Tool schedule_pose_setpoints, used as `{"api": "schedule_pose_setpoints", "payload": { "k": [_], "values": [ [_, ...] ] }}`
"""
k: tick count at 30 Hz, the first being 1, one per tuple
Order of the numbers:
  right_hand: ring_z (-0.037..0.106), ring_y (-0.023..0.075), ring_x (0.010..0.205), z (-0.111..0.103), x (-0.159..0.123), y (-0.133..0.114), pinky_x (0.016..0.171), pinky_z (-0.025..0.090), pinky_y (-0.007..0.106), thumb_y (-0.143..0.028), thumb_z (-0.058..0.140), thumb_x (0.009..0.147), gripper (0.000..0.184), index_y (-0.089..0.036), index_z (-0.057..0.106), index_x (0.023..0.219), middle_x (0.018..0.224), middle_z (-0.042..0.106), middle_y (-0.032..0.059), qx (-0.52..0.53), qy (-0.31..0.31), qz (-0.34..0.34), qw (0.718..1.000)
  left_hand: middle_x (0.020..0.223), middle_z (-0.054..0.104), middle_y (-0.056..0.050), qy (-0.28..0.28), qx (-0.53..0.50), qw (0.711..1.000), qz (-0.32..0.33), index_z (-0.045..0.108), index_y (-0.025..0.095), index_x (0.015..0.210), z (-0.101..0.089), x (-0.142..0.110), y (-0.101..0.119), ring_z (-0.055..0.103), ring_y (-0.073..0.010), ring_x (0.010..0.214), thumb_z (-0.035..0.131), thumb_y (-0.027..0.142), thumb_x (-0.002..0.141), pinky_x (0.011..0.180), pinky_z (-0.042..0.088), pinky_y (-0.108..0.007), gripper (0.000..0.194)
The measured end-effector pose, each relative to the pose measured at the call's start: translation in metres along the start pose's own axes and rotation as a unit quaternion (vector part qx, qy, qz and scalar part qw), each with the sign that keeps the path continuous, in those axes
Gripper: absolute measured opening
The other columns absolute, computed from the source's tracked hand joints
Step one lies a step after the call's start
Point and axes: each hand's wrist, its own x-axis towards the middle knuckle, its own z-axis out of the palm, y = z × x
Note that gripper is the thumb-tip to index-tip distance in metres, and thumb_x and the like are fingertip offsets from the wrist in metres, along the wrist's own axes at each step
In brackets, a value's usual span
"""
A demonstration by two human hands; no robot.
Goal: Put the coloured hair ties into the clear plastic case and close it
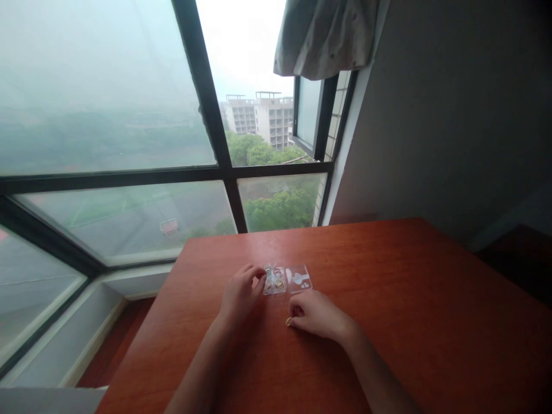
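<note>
A small clear plastic box (275, 280) lies opened on the table, with several ring-like pieces in its compartments, some gold-coloured. Its transparent lid (299, 279) is folded out flat to the right and bears a pale printed mark. My left hand (242, 292) is at the box's left edge, with thumb and curled fingers closed on that side. In front of the lid, my right hand (318, 313) pinches a small gold ring (288, 322) between thumb and fingertips, at or just above the tabletop. Fine details of the rings are too small to make out.
The reddish-brown wooden table (409, 322) reaches to the window and the grey wall (440, 115). Dark window frames (280, 169) stand behind it, with one sash swung outward. A curtain (325, 40) hangs at the upper right of the window.
</note>
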Motion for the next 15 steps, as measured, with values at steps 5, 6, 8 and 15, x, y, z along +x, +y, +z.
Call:
{"api": "schedule_pose_setpoints", "payload": {
  "k": [5, 6, 8, 15],
  "values": [
    [0.057, 0.0129, 0.068, -0.002, 0.004, 0.0, 0.058, 0.03, 0.022, -0.026, 0.064, 0.079, 0.008, -0.02, 0.067, 0.076, 0.074, 0.068, -0.0002, 0.008, 0.088, 0.02, 0.996, 0.08, 0.062, -0.002, -0.027, -0.021, 0.999, 0.027, 0.065, 0.019, 0.082, 0.006, -0.002, 0.01, 0.055, -0.0133, 0.065, 0.05, 0.025, 0.087, 0.061, 0.041, -0.024, 0.017],
    [0.056, 0.0126, 0.067, -0.003, 0.004, 0.001, 0.057, 0.03, 0.022, -0.026, 0.064, 0.08, 0.008, -0.02, 0.067, 0.075, 0.072, 0.067, -0.0007, 0.014, 0.107, 0.022, 0.994, 0.081, 0.062, -0.002, -0.033, -0.03, 0.999, 0.032, 0.065, 0.019, 0.082, 0.008, -0.002, 0.012, 0.054, -0.0129, 0.065, 0.05, 0.026, 0.088, 0.06, 0.04, -0.023, 0.017],
    [0.055, 0.0121, 0.063, -0.004, 0.005, 0.002, 0.057, 0.03, 0.022, -0.026, 0.063, 0.08, 0.009, -0.021, 0.066, 0.074, 0.069, 0.066, -0.0015, 0.027, 0.141, 0.025, 0.989, 0.083, 0.062, -0.003, -0.046, -0.051, 0.997, 0.044, 0.065, 0.019, 0.085, 0.01, -0.003, 0.017, 0.054, -0.0121, 0.065, 0.049, 0.025, 0.089, 0.06, 0.04, -0.022, 0.017],
    [0.057, 0.0122, 0.063, -0.007, 0.005, 0.003, 0.059, 0.034, 0.021, -0.027, 0.06, 0.083, 0.01, -0.021, 0.064, 0.077, 0.068, 0.064, -0.0019, 0.064, 0.196, 0.011, 0.979, 0.09, 0.063, -0.004, -0.098, -0.09, 0.987, 0.09, 0.065, 0.019, 0.087, 0.015, -0.008, 0.035, 0.054, -0.0113, 0.068, 0.052, 0.023, 0.088, 0.06, 0.04, -0.021, 0.014]
  ]
}}
